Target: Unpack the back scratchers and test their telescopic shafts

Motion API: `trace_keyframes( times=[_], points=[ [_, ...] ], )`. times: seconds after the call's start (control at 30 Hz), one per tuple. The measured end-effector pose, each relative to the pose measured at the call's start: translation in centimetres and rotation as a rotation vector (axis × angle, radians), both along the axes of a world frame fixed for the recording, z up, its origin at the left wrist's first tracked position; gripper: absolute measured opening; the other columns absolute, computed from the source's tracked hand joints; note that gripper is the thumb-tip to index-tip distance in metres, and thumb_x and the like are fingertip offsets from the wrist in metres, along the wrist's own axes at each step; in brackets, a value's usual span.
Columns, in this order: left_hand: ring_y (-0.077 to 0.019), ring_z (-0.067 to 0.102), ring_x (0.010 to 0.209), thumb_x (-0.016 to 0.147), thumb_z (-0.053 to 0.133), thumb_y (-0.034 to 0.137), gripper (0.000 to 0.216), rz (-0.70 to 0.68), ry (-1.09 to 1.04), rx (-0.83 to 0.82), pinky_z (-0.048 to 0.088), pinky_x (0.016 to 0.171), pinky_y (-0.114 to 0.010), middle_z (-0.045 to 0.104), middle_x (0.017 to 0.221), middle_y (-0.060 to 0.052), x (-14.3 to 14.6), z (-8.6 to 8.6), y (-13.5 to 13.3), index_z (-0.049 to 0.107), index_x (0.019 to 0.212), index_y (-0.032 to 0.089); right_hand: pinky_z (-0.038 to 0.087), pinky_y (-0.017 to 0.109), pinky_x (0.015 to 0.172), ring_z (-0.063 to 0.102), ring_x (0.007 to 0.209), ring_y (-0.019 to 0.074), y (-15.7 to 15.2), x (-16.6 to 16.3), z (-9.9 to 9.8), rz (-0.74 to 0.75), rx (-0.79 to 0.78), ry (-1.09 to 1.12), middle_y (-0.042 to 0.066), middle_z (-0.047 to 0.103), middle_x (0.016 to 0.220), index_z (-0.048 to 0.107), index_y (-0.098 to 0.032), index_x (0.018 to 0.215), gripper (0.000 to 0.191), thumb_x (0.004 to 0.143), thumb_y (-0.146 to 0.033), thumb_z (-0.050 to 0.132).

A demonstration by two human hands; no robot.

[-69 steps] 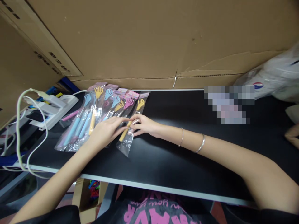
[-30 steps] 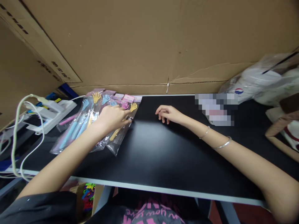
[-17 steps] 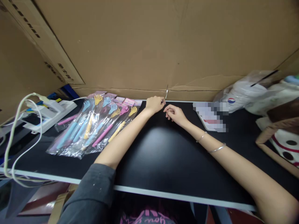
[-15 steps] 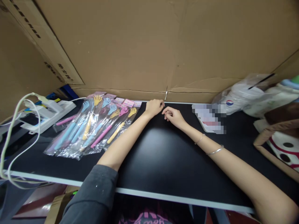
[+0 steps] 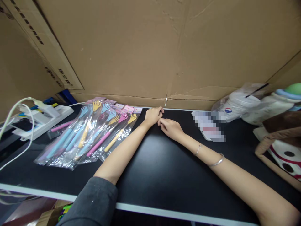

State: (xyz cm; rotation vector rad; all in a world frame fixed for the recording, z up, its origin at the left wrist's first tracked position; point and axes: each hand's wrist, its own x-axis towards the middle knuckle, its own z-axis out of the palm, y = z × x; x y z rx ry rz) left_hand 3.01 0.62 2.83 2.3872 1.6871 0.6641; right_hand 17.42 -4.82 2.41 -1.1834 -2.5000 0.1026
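My left hand (image 5: 154, 115) rests near the back edge of the black tabletop (image 5: 160, 169), its fingers curled loosely together and nothing visible in them. Right beside it lies my right hand (image 5: 172, 128), also with bent, closed fingers; its fingertips meet or nearly meet those of the left. No object shows between the two. To the left of my left forearm lie several back scratchers (image 5: 94, 135) with hand-shaped heads in blue, yellow and pink, each in a clear plastic sleeve. My left hand is closest to the yellow back scratcher (image 5: 118, 135) at the right end of the row.
A white power strip (image 5: 47, 122) with a cable stands at the left. To the right lie a blurred-out phone-like object (image 5: 207, 127), a bagged cup with a straw (image 5: 240, 103), a bottle with a green top (image 5: 277, 105) and a brown-handled bag (image 5: 282, 150). Cardboard (image 5: 131, 50) walls the back.
My right hand has shifted left until its fingertips come up to my left hand. The view has tilted slightly, so the table sits lower in the picture.
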Motion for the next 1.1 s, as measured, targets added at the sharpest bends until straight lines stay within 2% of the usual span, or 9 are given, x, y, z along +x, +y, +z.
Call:
trace_keyframes(
  times=[0.67,1.1],
  points=[
    [-0.0175,0.063,0.090,0.088,0.045,0.021,0.023,-0.022,-0.038,0.018,0.043,0.077,-0.026,0.069,0.095,-0.002,-0.38,-0.67,0.60,0.062,0.104,0.025,0.034,0.025,0.065,0.058,0.080,0.0152,0.07,-0.21,-0.04,0.001,0.052,-0.040,0.003,0.066,0.093,0.057,-0.021,0.094,0.021,0.085,-0.012,0.040],
    [-0.0160,0.064,0.091,0.090,0.046,0.021,0.023,0.009,0.050,0.039,0.044,0.076,-0.024,0.070,0.098,0.000,-0.22,-0.39,0.42,0.061,0.107,0.026,0.033,0.025,0.063,0.058,0.078,0.0155,0.29,-0.09,-0.44,-0.002,0.082,-0.043,0.003,0.066,0.090,0.057,-0.021,0.093,0.020,0.085,-0.013,0.040]
  ],
)
